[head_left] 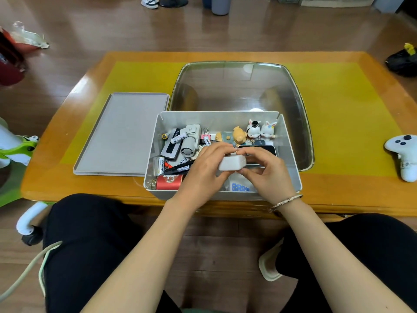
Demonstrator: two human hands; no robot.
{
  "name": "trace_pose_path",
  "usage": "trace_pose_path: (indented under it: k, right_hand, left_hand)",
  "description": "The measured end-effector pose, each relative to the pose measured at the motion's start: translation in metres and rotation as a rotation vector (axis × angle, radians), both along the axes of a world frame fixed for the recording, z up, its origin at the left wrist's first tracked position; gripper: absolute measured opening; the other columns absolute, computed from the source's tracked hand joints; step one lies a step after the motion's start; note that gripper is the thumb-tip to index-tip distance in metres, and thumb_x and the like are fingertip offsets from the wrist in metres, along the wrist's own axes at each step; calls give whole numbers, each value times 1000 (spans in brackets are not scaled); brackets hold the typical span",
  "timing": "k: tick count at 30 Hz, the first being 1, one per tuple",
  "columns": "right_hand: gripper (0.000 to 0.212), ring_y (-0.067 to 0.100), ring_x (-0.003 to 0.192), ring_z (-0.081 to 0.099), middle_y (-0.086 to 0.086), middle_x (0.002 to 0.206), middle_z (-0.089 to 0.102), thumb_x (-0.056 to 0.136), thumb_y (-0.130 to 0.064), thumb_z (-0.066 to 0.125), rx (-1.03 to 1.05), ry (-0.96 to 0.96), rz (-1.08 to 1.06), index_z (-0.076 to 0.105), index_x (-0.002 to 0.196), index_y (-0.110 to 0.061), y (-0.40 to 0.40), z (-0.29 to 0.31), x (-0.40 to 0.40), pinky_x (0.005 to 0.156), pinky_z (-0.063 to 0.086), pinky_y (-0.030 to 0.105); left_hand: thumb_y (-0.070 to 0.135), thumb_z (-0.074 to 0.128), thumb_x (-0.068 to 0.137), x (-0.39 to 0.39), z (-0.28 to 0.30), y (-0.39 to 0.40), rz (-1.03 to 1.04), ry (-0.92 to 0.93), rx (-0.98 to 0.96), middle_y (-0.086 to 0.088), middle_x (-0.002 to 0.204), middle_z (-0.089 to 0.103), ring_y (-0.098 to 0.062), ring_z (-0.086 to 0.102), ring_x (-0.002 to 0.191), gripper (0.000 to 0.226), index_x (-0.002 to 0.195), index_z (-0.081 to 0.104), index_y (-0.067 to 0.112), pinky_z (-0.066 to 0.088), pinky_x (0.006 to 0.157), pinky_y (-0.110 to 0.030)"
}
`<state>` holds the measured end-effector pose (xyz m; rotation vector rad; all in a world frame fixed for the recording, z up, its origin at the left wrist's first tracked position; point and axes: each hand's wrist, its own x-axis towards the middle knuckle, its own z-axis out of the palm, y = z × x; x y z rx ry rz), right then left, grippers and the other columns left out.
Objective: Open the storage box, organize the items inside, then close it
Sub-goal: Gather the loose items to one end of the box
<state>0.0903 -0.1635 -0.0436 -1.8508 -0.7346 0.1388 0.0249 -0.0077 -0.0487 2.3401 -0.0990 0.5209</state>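
The white storage box (291, 154) stands uncovered at the table's front edge, and its grey lid (121, 134) lies flat to its left. Inside are batteries, black pens, a small grey fan (190, 141), a red can (169, 182), a phone (259, 148) and three small figurines (255, 132) along the back. Over the box's middle, my left hand (203, 170) and my right hand (266, 170) together hold a small white block (232, 164), fingers closed on its two ends.
A clear plastic tray (239, 86) rests behind the box on the yellow mat (338, 109). A white game controller (404, 154) lies at the table's right edge. My knees are under the front edge. Shoes and bags sit on the floor around.
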Motion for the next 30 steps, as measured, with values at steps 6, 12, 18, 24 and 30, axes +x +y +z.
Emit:
trace_pose_path:
  k: [6,12,18,24,30]
  right_hand:
    - [40,1,98,59,-5,109,61,75,6,72,-43,-137,14,66,109,-13,-4,-1,-1,75,48,5]
    - [42,2,101,60,-6,110,60,76,3,72,-8,-61,0,62,109,-20,-5,-2,0,75,51,9]
    - [42,-4,99,58,-6,111,59,78,-2,71,-28,-34,-8,59,113,-24,-4,-5,2,74,49,6]
    - [45,6,95,61,-2,114,59,82,-8,69,-12,-48,-36,57,123,-22,-5,-3,2,76,55,18]
    - [62,10,96,58,4,120,54,68,-12,82,-117,-134,4,56,124,-12,0,-3,1,71,49,6]
  left_hand:
    - [8,73,80,-2,-2,-1,32,-5,106,-4,120,59,-21,52,114,42,120,60,9,33,100,-21]
    - [20,81,74,-5,0,1,152,-33,90,-7,104,67,-21,55,97,39,108,68,5,36,87,-20]
    - [25,80,75,-3,2,2,158,37,11,-2,103,57,-14,48,99,41,109,67,7,34,84,-16]
    - [31,59,93,-5,3,3,74,150,-71,8,104,58,-7,49,96,28,116,59,16,38,82,-17]
    - [33,48,99,-3,4,2,78,246,-196,0,87,60,-15,54,79,22,107,57,14,43,67,-29]
